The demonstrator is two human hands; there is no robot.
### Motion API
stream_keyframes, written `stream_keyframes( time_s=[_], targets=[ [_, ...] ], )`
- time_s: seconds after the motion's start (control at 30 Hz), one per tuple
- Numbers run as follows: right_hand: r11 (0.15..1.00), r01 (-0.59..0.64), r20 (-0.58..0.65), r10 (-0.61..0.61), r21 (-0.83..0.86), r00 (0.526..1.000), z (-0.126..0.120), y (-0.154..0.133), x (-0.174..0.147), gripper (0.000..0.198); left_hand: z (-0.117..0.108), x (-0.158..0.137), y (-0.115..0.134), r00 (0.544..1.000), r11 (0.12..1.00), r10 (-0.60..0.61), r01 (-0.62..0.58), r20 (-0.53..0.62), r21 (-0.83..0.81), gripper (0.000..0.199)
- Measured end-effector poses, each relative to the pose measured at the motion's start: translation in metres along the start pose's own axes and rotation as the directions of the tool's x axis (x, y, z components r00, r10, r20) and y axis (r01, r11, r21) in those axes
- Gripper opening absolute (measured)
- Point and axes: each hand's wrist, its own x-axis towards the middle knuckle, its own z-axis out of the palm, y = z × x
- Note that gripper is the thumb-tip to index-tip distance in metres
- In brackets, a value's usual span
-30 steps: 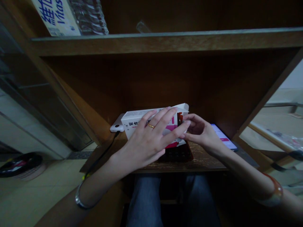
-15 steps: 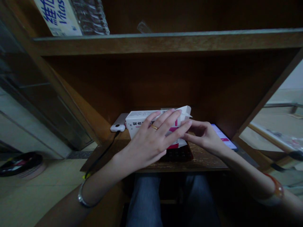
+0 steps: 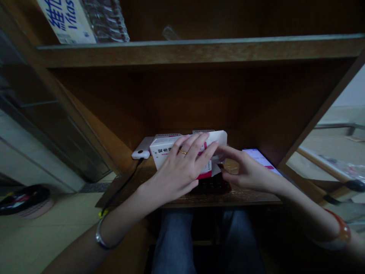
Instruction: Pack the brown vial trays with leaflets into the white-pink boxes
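A white carton with dark Chinese characters and a magenta band [image 3: 163,149] lies on its long side on the wooden ledge, tilted a little. My left hand [image 3: 185,163] is wrapped over its front and top, with a gold ring on one finger. At the carton's right end a white flap [image 3: 221,137] stands out, so that end is open. Close by that end is my right hand [image 3: 246,169], thumb and index finger apart, the index fingertip at the flap. Its other fingertips are hidden. Below the carton shows a dark, keyboard-like object [image 3: 214,186].
A lit phone [image 3: 258,156] lies right of my right hand. On the left, a white device [image 3: 142,149] has a black cable [image 3: 129,183]. More cartons [image 3: 203,131] stand behind. Overhead runs a shelf edge [image 3: 199,51] bearing a tissue pack [image 3: 72,23]. A bin [image 3: 31,201] is on the floor.
The thumb and index finger of my right hand have spread wider at the carton's end. The carton and my left hand have shifted slightly left, and the flap's pose has changed.
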Motion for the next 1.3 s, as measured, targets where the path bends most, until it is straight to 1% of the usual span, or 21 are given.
stream_keyframes(
  time_s=[0.07, 0.13, 0.17, 0.23, 0.27, 0.3, 0.37, 0.4, 0.43, 0.47, 0.57, 0.63, 0.73, 0.8, 0.87, 0.9, 0.97, 1.03, 1.1, 1.2, 1.3],
  targets=[
    [0.982, 0.030, -0.009, -0.032, -0.188, 0.999, -0.003, -0.002, 0.000, 0.053, 0.000, 0.000, 0.000, 1.000, 1.000, 0.003, -0.003, 0.005, -0.011, 0.086],
    [0.942, 0.045, -0.064, -0.071, -0.333, 0.995, -0.006, -0.004, 0.001, 0.048, -0.001, 0.000, -0.001, 1.000, 1.000, 0.012, -0.012, 0.004, -0.017, 0.084],
    [0.925, 0.047, -0.098, -0.091, -0.376, 0.991, -0.008, -0.005, 0.001, 0.046, -0.001, 0.000, -0.001, 1.000, 1.000, 0.016, -0.016, 0.000, -0.017, 0.084],
    [0.915, 0.053, -0.173, -0.132, -0.400, 0.976, -0.014, -0.006, 0.002, 0.047, -0.003, 0.000, -0.002, 1.000, 1.000, 0.023, -0.024, -0.010, -0.016, 0.083],
    [0.920, 0.061, -0.198, -0.148, -0.387, 0.969, -0.017, -0.007, 0.002, 0.053, -0.003, -0.001, -0.002, 1.000, 1.000, 0.026, -0.026, -0.014, -0.017, 0.083],
    [0.927, 0.073, -0.203, -0.157, -0.367, 0.966, -0.021, -0.006, 0.001, 0.063, -0.004, -0.001, -0.003, 1.000, 1.000, 0.025, -0.025, -0.015, -0.019, 0.082],
    [0.946, 0.090, -0.149, -0.142, -0.312, 0.979, -0.027, -0.003, 0.001, 0.093, -0.005, -0.002, -0.004, 1.000, 1.000, 0.017, -0.017, -0.011, -0.022, 0.080],
    [0.958, 0.078, -0.102, -0.110, -0.274, 0.989, -0.029, -0.001, 0.000, 0.106, -0.005, -0.002, -0.004, 1.000, 1.000, 0.015, -0.015, -0.008, -0.022, 0.080],
    [0.973, 0.051, -0.055, -0.064, -0.226, 0.996, -0.028, 0.002, 0.000, 0.116, -0.005, -0.002, -0.004, 1.000, 1.000, 0.017, -0.017, -0.001, -0.021, 0.080],
    [0.986, 0.009, -0.018, -0.012, -0.167, 1.000, -0.027, 0.005, 0.001, 0.120, -0.005, -0.002, -0.004, 1.000, 1.000, 0.024, -0.024, 0.008, -0.020, 0.081],
    [0.991, -0.127, 0.014, 0.127, 0.042, 0.992, -0.018, 0.013, 0.003, 0.118, -0.003, -0.001, -0.003, 0.998, 0.998, 0.057, -0.056, 0.028, -0.035, 0.081],
    [0.979, -0.167, -0.003, 0.168, 0.115, 0.986, -0.013, 0.015, 0.004, 0.111, -0.003, 0.000, -0.003, 0.997, 0.997, 0.066, -0.064, 0.037, -0.052, 0.080],
    [0.977, -0.130, -0.016, 0.135, 0.170, 0.991, -0.012, 0.014, 0.004, 0.099, -0.005, 0.000, -0.003, 0.996, 0.996, 0.065, -0.061, 0.054, -0.067, 0.080],
    [0.969, -0.083, 0.042, 0.075, 0.232, 0.996, -0.016, 0.013, 0.002, 0.094, -0.007, 0.000, -0.003, 0.997, 0.996, 0.059, -0.055, 0.054, -0.076, 0.080],
    [0.971, -0.072, 0.127, 0.043, 0.229, 0.991, -0.020, 0.012, 0.001, 0.101, -0.008, 0.000, -0.004, 0.997, 0.996, 0.050, -0.046, 0.054, -0.082, 0.079],
    [0.978, -0.082, 0.155, 0.052, 0.190, 0.987, -0.020, 0.013, 0.000, 0.108, -0.009, 0.000, -0.004, 0.997, 0.995, 0.047, -0.042, 0.061, -0.085, 0.078],
    [0.988, -0.113, 0.167, 0.096, 0.101, 0.981, -0.019, 0.015, 0.000, 0.121, -0.008, 0.000, -0.004, 0.996, 0.995, 0.045, -0.038, 0.079, -0.092, 0.076],
    [0.990, -0.119, 0.127, 0.108, 0.079, 0.986, -0.015, 0.018, 0.001, 0.125, -0.007, -0.001, -0.003, 0.995, 0.994, 0.044, -0.035, 0.091, -0.100, 0.075],
    [0.990, -0.095, 0.062, 0.089, 0.108, 0.994, -0.009, 0.021, 0.002, 0.122, -0.006, -0.001, -0.003, 0.995, 0.994, 0.040, -0.031, 0.089, -0.104, 0.074],
    [0.978, -0.105, -0.015, 0.109, 0.182, 0.994, 0.000, 0.022, 0.003, 0.114, -0.005, 0.000, -0.003, 0.995, 0.994, 0.037, -0.027, 0.095, -0.110, 0.075],
    [0.965, -0.103, -0.040, 0.116, 0.241, 0.992, 0.011, 0.019, 0.002, 0.102, -0.005, 0.000, -0.003, 0.994, 0.992, 0.043, -0.031, 0.102, -0.120, 0.078]
  ],
)
